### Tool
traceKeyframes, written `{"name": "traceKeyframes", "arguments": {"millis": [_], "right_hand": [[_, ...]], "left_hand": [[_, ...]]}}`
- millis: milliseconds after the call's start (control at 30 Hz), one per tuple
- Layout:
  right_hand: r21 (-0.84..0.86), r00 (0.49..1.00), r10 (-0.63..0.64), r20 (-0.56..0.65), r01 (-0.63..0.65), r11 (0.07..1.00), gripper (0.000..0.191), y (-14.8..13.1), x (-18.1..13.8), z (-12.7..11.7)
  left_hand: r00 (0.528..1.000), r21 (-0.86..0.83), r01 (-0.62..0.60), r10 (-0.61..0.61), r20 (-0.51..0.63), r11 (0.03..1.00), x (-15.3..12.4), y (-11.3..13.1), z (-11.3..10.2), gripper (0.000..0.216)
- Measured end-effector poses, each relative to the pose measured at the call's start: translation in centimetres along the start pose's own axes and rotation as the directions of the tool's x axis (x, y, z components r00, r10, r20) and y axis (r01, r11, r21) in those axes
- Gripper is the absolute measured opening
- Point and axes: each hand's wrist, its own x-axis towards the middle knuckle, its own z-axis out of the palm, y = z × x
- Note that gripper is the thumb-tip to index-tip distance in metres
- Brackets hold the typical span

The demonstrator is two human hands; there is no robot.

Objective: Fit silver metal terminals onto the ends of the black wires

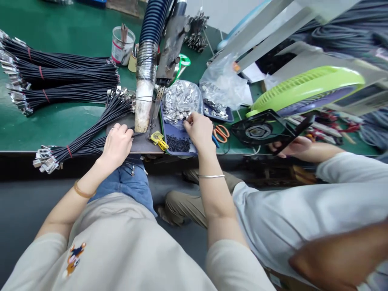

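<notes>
My left hand [119, 141] is closed round a black cable [138, 133], whose end points right, below the fume hose nozzle [143, 115]. Under and beside that hand lies a loose bundle of black cables [91, 131] with metal connectors at its ends. My right hand [198, 129] is over the blue tray [194, 152], its fingers pinched at the edge of the metal connector shells [176, 107]. What sits between those fingertips is hidden. Small black parts [178, 143] fill the front of the tray.
Tied cable bundles [69, 72] lie on the left. A soldering stand [169, 52] rises ahead of me. Yellow clip-like tool [159, 140], orange-handled tool [221, 133] and green fan [306, 91] are nearby. At right, a co-worker's hand [292, 146] holds a black-framed fan [260, 129].
</notes>
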Motion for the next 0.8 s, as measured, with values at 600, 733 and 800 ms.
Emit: {"name": "traceKeyframes", "arguments": {"millis": [600, 733, 800], "right_hand": [[0.229, 0.998, -0.056, -0.019, 0.059, 0.972, 0.016, -0.6, -4.3, -1.0], [0.18, 0.999, -0.035, 0.033, 0.029, 0.983, 0.017, -0.5, -3.6, -0.4], [0.212, 0.996, -0.025, 0.087, 0.006, 0.977, 0.017, -0.2, -3.1, -0.3]], "left_hand": [[0.872, -0.738, 0.261, 0.176, 0.457, 0.623, -6.2, -2.8, -5.2, 0.02], [0.848, -0.69, 0.223, 0.212, 0.485, 0.689, -5.0, -1.8, -4.9, 0.022], [0.828, -0.659, 0.163, 0.262, 0.496, 0.734, -3.8, -0.7, -4.9, 0.021]]}}
